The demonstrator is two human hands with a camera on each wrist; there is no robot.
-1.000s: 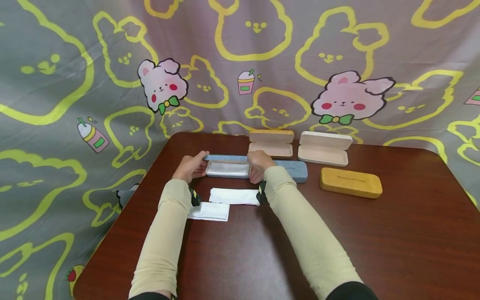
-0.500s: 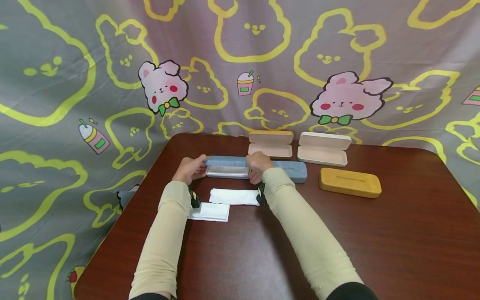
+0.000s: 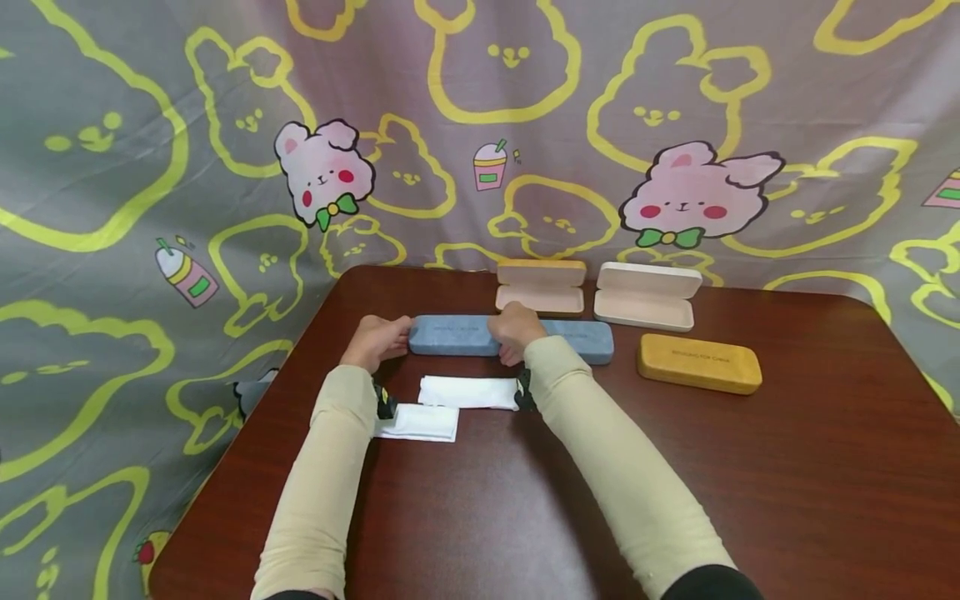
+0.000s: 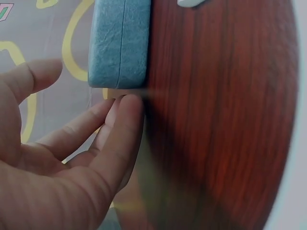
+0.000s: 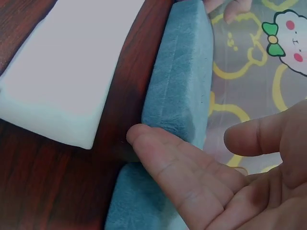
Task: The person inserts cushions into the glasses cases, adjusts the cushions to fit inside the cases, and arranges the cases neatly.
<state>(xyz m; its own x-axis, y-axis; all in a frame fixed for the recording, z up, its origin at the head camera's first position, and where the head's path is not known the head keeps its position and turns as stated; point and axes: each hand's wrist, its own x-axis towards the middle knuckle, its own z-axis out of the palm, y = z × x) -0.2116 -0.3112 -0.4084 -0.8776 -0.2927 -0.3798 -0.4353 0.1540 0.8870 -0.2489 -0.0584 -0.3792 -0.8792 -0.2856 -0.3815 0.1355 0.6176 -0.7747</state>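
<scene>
A blue glasses case lies closed on the table, its seam line visible along the side in the left wrist view. My left hand is at its left end, fingertips close to the end face and thumb held apart from it. At the other end is my right hand, its fingers extended against the case's end and the thumb spread away. A second blue case lies closed just right of that hand, partly hidden by it in the head view.
Two folded white cloths lie in front of the blue cases. Behind stand an open yellow case and an open white case. A closed yellow case lies to the right. A patterned curtain hangs along the table's back and left.
The left blue case's lid has come down from open to closed, covering the silvery-white contents. Both hands have stayed at its ends, the left thumb now off the lid.
</scene>
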